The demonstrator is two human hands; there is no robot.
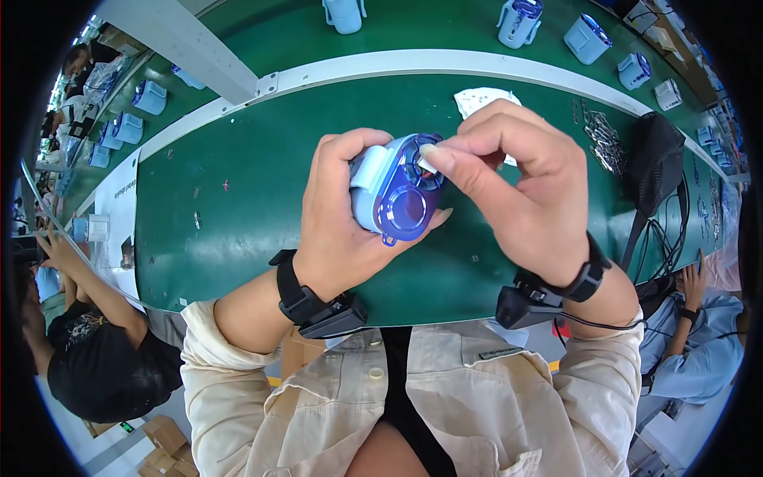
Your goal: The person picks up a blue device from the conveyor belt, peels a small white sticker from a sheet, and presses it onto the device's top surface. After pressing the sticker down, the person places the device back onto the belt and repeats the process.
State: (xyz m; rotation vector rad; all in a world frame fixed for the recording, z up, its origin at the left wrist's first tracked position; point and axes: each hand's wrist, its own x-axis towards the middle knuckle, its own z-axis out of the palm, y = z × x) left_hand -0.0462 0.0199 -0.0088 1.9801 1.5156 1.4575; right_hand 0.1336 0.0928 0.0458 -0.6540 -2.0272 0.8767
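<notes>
My left hand [327, 203] is wrapped around a light-blue container [364, 208] from its left side and from below. The container has a glossy purple-blue top [405, 210] with a round raised disc at the near end and a round ribbed opening beyond it. A light-blue handle-like band runs along its left side. Over the opening, the thumb and forefinger of my right hand [520, 175] are pinched together on a small white piece [427, 165]. Its exact kind is hidden by the fingertips. Both hands are above the green table [262, 159].
A white sheet [477, 98] lies behind my right hand. To the right are a pile of small metal parts [604, 141], a black bag [656, 159] and cables [666, 234]. Beyond the white rail [381, 60] stand several similar blue containers [520, 24]. Other people sit left and right.
</notes>
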